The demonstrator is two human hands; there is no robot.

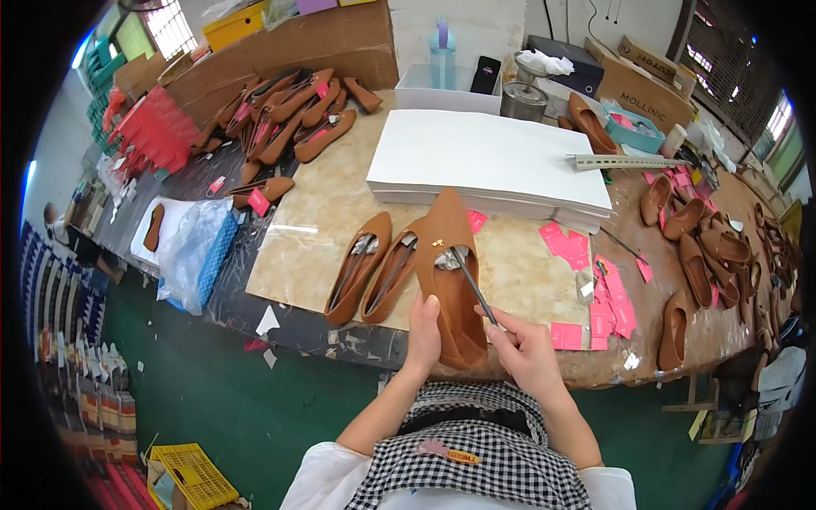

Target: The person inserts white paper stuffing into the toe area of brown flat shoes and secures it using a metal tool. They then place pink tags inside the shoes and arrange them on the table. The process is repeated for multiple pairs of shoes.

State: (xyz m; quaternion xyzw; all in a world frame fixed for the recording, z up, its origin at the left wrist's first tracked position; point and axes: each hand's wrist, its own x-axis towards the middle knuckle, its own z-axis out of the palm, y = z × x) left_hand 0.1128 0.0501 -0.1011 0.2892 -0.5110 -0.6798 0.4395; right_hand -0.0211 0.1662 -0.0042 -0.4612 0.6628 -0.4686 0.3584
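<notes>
My left hand grips the left side of a brown pointed flat shoe, held up over the table's front edge with its toe away from me. The shoe bears a small gold ornament, and crumpled paper fills its toe. My right hand pinches the near end of a thin dark stick, whose far end reaches the paper inside the shoe. Just left of it, two similar shoes lie side by side on the marbled board, each with paper in its toe and a dark stick along its inside.
A thick stack of white paper lies behind the shoes. Pink tags are scattered to the right, beyond them more brown shoes. A shoe heap stands back left, near a blue box with plastic. A person sits at far right.
</notes>
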